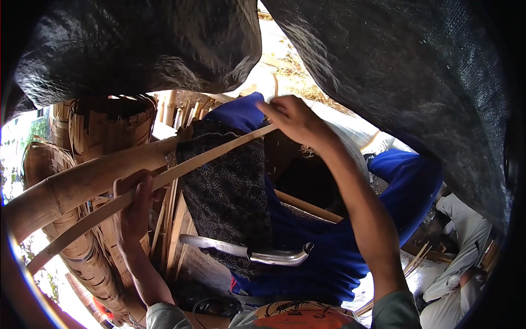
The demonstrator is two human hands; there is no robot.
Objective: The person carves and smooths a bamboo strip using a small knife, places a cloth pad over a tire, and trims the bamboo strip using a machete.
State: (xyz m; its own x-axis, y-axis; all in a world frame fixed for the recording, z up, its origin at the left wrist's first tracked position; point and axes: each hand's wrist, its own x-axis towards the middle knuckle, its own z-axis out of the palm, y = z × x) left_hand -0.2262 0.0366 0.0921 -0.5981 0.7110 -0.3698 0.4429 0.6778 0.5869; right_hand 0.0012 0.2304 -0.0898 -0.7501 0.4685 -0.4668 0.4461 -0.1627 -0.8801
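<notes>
A long flat bamboo strip [203, 156] slants from the lower left up to the middle of the view. My right hand [296, 120] is closed on its upper end. Farther down, my left hand [134, 205] grips the same strip, thumb on the near side and fingers behind it. Beneath the strip a dark patterned cloth [224, 186] covers one leg of my blue trousers [312, 263]. On my lap lies a curved, shiny knife-like tool [246, 251], touched by neither hand. A thick bamboo pole [82, 183] runs just behind my left hand.
Woven bamboo baskets [112, 129] stand at the left, with several loose bamboo pieces [172, 236] beside my leg. Black plastic sheeting [405, 71] hangs low overhead on both sides. At the lower right sits another person in pale clothing [460, 257], near thin sticks.
</notes>
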